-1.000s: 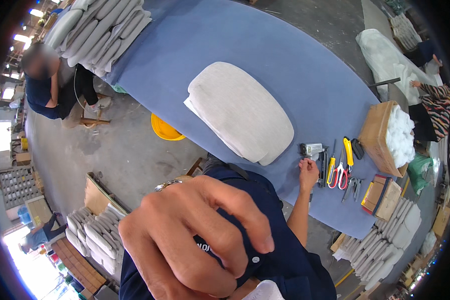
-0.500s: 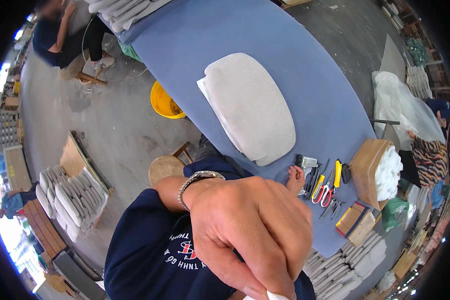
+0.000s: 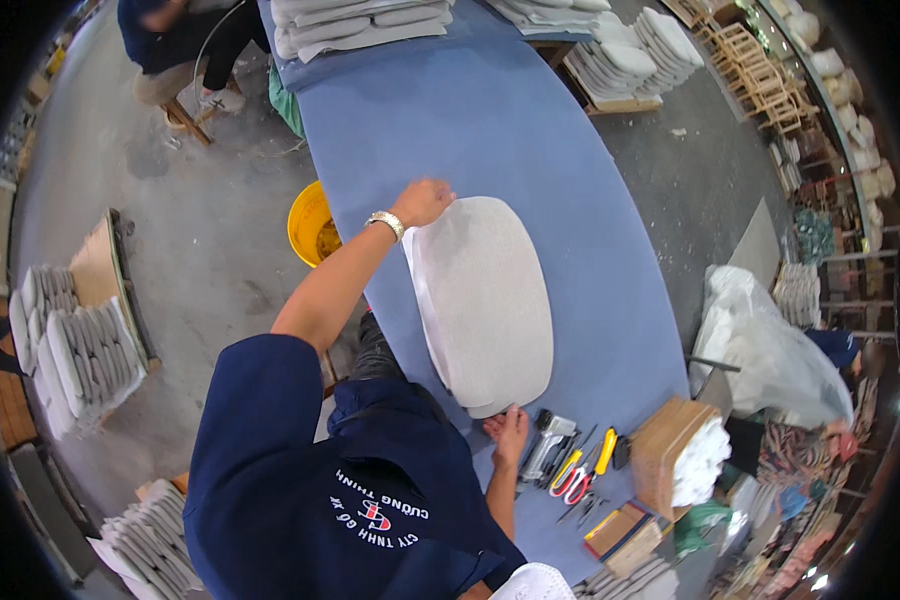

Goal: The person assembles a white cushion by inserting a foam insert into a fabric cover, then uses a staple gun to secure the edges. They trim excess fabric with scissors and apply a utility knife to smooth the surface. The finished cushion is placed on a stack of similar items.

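Note:
A pale grey seat cushion with rounded ends lies on the blue-grey table in front of me. A whiter layer shows along its left edge. At its far left corner is my left hand, with a metal watch on the wrist; the fingers are curled at the cushion's edge and a little blurred. My right hand is at the cushion's near end, its thumb and fingers at the rim. Just right of that hand lies a staple gun.
Red-handled pliers, a yellow cutter and a cardboard box of white stuffing lie at the near right. A yellow bucket stands left of the table. Cushion stacks sit at the far end. A seated person is at far left.
My left hand has moved from close before the camera to the cushion's far left corner. My right hand has come from beside the tools to its near end. The view has shifted.

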Demonstrator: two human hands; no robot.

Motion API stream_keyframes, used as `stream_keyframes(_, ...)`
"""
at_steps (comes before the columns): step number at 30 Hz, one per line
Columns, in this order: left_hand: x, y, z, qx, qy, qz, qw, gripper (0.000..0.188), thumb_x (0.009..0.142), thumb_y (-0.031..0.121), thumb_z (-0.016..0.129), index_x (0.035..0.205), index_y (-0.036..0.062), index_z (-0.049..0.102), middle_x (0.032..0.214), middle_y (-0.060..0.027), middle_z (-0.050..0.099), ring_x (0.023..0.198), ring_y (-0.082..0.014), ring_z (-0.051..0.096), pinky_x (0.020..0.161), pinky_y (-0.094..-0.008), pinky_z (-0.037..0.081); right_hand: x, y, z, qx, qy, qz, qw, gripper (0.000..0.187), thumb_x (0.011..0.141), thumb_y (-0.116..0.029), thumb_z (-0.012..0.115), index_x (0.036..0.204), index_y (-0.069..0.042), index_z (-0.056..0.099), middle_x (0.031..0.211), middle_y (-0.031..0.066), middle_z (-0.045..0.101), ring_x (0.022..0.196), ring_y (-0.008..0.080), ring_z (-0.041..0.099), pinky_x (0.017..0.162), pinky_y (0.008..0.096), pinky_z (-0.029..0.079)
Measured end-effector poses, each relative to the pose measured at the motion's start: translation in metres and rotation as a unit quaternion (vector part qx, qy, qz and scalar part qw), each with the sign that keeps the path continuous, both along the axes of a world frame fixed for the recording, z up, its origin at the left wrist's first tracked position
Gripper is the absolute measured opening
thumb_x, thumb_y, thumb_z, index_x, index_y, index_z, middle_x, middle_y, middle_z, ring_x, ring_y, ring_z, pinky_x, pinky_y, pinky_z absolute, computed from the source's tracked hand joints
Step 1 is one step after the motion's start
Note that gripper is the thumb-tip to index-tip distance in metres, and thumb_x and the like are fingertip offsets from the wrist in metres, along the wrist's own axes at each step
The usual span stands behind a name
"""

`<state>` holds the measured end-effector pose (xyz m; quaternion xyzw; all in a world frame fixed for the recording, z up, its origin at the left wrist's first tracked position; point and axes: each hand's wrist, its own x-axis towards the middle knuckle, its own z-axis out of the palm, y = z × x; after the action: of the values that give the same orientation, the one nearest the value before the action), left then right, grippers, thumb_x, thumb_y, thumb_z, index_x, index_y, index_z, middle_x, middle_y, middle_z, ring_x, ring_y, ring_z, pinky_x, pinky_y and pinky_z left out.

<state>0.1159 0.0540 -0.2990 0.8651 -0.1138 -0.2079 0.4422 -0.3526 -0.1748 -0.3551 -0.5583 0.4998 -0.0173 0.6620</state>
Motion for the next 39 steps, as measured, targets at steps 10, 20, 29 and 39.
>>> stream_keyframes(10, -0.013, -0.002, 0.003, -0.084, 0.017, -0.055, 0.995, 0.053, 0.105, 0.048, 0.048, 0.142, 0.0145, 0.065, 0.108, -0.0169, 0.076, 0.098, -0.0232, 0.073, 0.09, -0.0408, 0.058, 0.003, -0.036, 0.047, -0.113, -0.025, -0.018, 0.993, 0.047, 0.104, -0.047, 0.054, 0.128, -0.006, 0.057, 0.102, 0.0067, 0.069, 0.066, 0.0163, 0.062, 0.052, 0.0296, 0.049)
stream_keyframes(20, -0.204, 0.069, 0.097, -0.299, 0.329, 0.122, 0.887, 0.06, 0.11, 0.052, 0.045, 0.142, 0.0038, 0.06, 0.073, -0.0101, 0.071, 0.054, -0.0122, 0.066, 0.047, -0.0249, 0.052, 0.135, -0.145, 0.178, -0.421, 0.043, 0.152, 0.893, 0.044, 0.103, -0.041, 0.061, 0.126, -0.004, 0.07, 0.093, 0.0107, 0.07, 0.083, 0.019, 0.065, 0.072, 0.0328, 0.051)
stream_keyframes(29, -0.242, 0.063, 0.081, -0.361, 0.22, 0.151, 0.894, 0.062, 0.11, 0.05, 0.046, 0.146, 0.001, 0.054, 0.094, -0.0134, 0.077, 0.082, -0.0206, 0.078, 0.07, -0.0279, 0.058, 0.226, 0.073, 0.24, -0.473, -0.193, 0.487, 0.708, 0.044, 0.091, -0.026, 0.077, 0.13, -0.006, 0.068, 0.114, 0.0151, 0.07, 0.107, 0.0334, 0.066, 0.093, 0.0407, 0.051)
stream_keyframes(39, -0.229, 0.099, 0.094, 0.002, -0.106, -0.052, 0.993, 0.06, 0.089, 0.031, 0.079, 0.143, 0.01, 0.06, 0.116, -0.0176, 0.074, 0.094, -0.032, 0.074, 0.082, -0.0383, 0.057, 0.156, 0.135, 0.184, -0.43, -0.277, 0.467, 0.722, 0.008, 0.084, -0.005, 0.077, 0.09, -0.007, 0.073, 0.093, 0.0093, 0.069, 0.087, 0.0328, 0.066, 0.08, 0.0421, 0.052)
